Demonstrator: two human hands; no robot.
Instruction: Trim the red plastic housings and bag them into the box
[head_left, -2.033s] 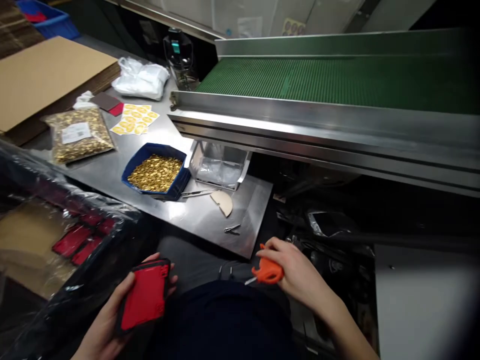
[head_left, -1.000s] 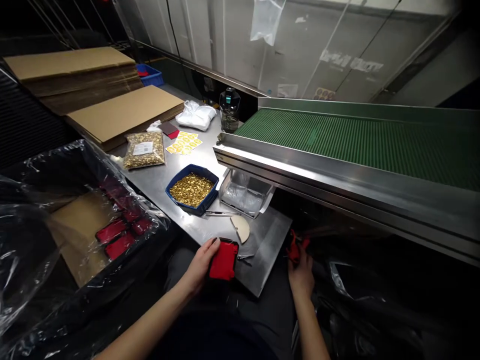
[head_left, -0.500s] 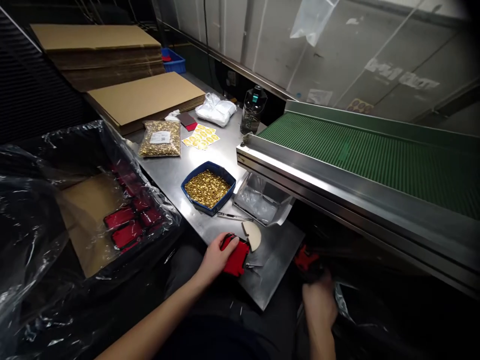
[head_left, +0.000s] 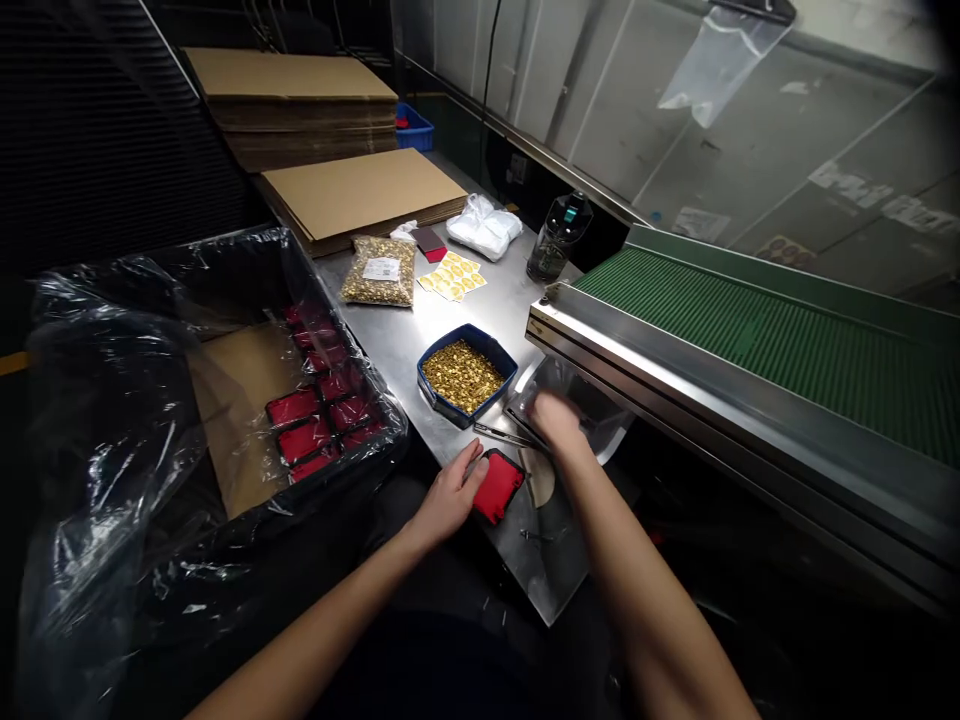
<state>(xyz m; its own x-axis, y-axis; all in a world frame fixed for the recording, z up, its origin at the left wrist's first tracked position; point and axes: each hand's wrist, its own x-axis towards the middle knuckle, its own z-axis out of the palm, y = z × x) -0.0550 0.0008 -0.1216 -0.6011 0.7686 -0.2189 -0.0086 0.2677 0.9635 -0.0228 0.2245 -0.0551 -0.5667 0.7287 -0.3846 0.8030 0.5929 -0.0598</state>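
My left hand (head_left: 448, 492) rests at the near edge of the steel table (head_left: 390, 335), with thumb and fingers closed on a red pouch with a black rim (head_left: 499, 487) that lies flat there. My right hand (head_left: 553, 418) is smeared by motion. It reaches over a beige half-round piece (head_left: 541, 484) to the clear plastic bags (head_left: 592, 408) in a holder under the conveyor's end. Its fingers cannot be made out. A blue tray of small gold parts (head_left: 465, 373) stands just behind the pouch, with thin metal tweezers (head_left: 496, 434) lying between them.
A green conveyor belt (head_left: 757, 335) with a steel rim runs along the right. On the left, a plastic-lined box (head_left: 247, 400) holds several red pouches (head_left: 319, 425). Farther back lie a bag of gold parts (head_left: 379, 270), yellow stickers (head_left: 453, 275), a bottle (head_left: 559, 236) and flat cardboard (head_left: 360, 190).
My left hand brought the red pouch from my lap onto the table. My right hand, which held an orange tool low on the right, has come up to the clear bags. The view swung left.
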